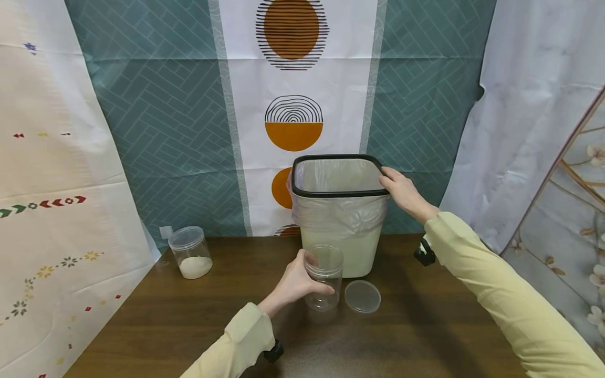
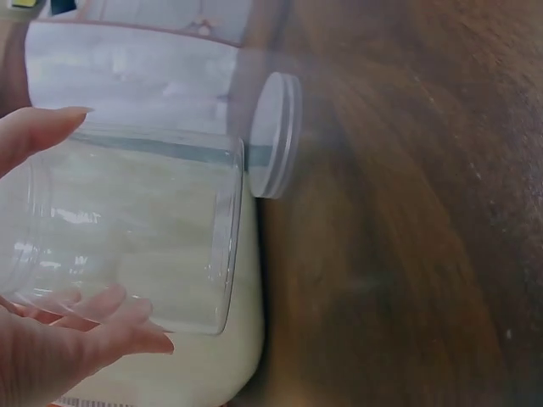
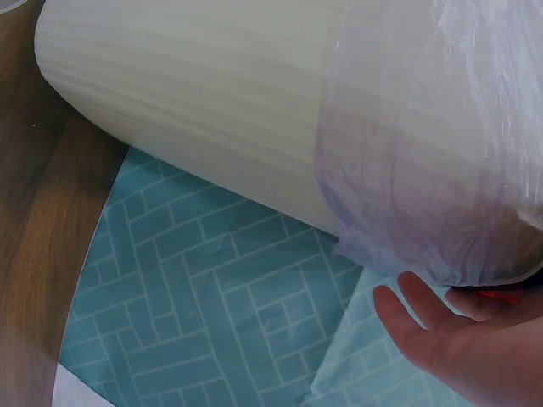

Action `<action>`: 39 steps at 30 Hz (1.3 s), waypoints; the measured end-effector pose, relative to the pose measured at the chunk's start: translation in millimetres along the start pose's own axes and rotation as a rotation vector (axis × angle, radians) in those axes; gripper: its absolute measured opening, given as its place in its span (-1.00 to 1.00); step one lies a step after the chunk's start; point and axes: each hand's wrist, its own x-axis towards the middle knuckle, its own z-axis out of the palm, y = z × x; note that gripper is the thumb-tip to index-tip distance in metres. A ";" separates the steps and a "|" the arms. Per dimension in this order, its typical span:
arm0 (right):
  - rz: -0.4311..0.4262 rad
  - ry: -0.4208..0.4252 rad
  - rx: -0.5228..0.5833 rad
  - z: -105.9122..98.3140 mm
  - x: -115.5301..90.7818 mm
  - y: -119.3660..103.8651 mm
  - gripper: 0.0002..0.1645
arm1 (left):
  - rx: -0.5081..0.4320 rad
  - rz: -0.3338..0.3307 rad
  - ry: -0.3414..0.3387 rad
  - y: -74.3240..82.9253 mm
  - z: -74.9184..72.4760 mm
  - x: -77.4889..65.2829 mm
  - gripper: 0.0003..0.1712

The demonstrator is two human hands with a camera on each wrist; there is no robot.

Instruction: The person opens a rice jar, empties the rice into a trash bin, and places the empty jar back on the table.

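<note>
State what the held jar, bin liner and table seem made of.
Held jar: likely clear, glossy plastic; see-through with highlights, though glass is possible.
Bin liner: thin, shiny plastic film; wrinkled and translucent.
Table: wood or laminate; brown grain, soft sheen.

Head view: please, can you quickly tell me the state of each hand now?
Left hand: closed, holding the clear jar.
Right hand: closed, holding the black bin rim.

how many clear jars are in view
2. One jar is in the left grip, in front of the bin; the other, with white contents, stands back left on the table. The bin could hide more.
</note>
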 end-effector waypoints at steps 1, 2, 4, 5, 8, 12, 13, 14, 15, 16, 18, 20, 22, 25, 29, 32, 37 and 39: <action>0.001 0.000 0.003 0.1 0.2 0.0 -0.35 | -0.004 -0.004 0.001 -0.7 1.5 0.1 -0.16; 0.003 -0.001 0.005 0.1 0.5 0.0 -0.35 | -0.008 -0.006 0.001 -1.8 2.8 0.6 -0.16; 0.006 -0.002 0.007 0.2 1.0 0.3 -0.36 | -0.007 -0.014 0.005 -3.7 4.9 1.6 -0.16; 0.007 -0.003 0.008 0.2 1.1 0.5 -0.36 | -0.006 -0.017 0.006 -4.7 5.8 2.3 -0.16; 0.004 -0.002 0.007 0.0 1.1 1.0 -0.36 | 0.002 -0.028 0.009 -7.1 7.8 4.2 -0.13; -0.004 0.003 0.008 -0.7 0.8 1.0 -0.35 | 0.010 -0.029 0.012 -10.5 11.1 6.5 -0.10; -0.006 0.006 0.007 -0.9 0.9 0.9 -0.35 | 0.012 -0.026 0.014 -11.4 12.1 7.2 -0.09; -0.005 0.006 0.010 -1.2 1.0 0.8 -0.34 | 0.015 -0.022 0.017 -12.2 12.9 7.9 -0.09; -0.005 0.007 0.012 -1.4 1.0 0.8 -0.34 | 0.018 -0.018 0.020 -12.7 13.6 8.5 -0.09; -0.005 0.006 0.013 -1.5 1.1 0.8 -0.34 | 0.020 -0.014 0.023 -13.0 14.3 9.1 -0.09; -0.004 0.004 0.013 -1.6 1.3 0.8 -0.33 | 0.025 -0.004 0.028 -13.7 15.5 10.2 -0.09; -0.002 0.001 0.015 -1.4 1.4 1.0 -0.33 | 0.026 -0.002 0.030 -13.5 16.9 10.4 -0.09; -0.002 -0.002 0.010 -0.9 1.6 1.2 -0.33 | 0.024 -0.005 0.024 -13.8 18.5 10.2 -0.08; -0.004 0.001 0.007 -0.1 1.9 1.3 -0.34 | 0.017 -0.012 0.018 -14.9 20.9 8.9 -0.07; -0.007 0.004 0.004 -0.4 1.9 1.5 -0.35 | 0.007 -0.009 0.013 -16.6 23.9 7.4 -0.08; -0.005 0.007 0.005 -1.0 1.7 1.9 -0.34 | 0.009 -0.007 0.006 -17.5 25.5 7.7 -0.10; -0.001 0.008 0.014 -0.7 2.4 2.8 -0.34 | 0.015 -0.010 -0.009 -19.9 27.1 7.6 -0.10; 0.000 0.005 0.016 -0.4 2.8 3.5 -0.34 | 0.013 -0.012 -0.014 -20.8 27.5 7.1 -0.09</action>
